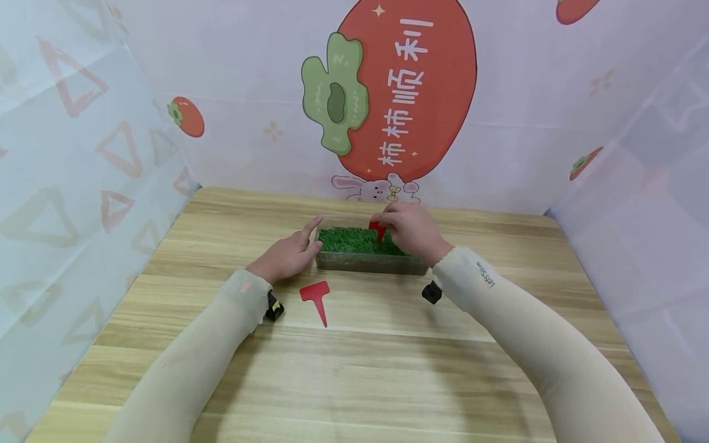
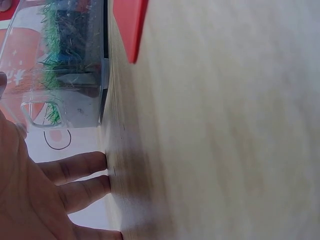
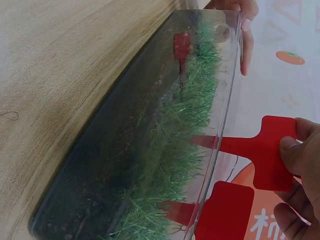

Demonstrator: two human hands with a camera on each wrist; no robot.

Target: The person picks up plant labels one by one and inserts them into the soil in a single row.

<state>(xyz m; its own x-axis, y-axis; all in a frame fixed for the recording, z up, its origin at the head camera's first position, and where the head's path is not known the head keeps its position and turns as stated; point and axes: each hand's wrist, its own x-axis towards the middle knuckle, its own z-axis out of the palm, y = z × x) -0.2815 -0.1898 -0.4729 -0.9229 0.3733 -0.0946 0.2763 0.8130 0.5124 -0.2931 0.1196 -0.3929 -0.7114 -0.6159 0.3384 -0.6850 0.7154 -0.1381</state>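
Note:
A clear plastic box (image 1: 371, 263) of green grass (image 1: 349, 240) stands on the table. My right hand (image 1: 414, 231) pinches the head of a red T-shaped plant label (image 3: 272, 155) between thumb and fingers. The label's stem points down into the grass; blades blur where its tip ends. Another red plant label (image 3: 225, 212) stands beside it in the right wrist view. My left hand (image 1: 287, 253) is at the box's left end, index finger and thumb spread at the wall. In the left wrist view its other fingers (image 2: 82, 192) reach down to the tabletop.
A loose red plant label (image 1: 316, 298) lies on the wooden table (image 1: 354, 369), in front of the box and to its left. Behind the table hangs a printed cloth (image 1: 238, 154), with more cloth at both sides. A dark wrist camera (image 1: 432, 292) sits under the right cuff.

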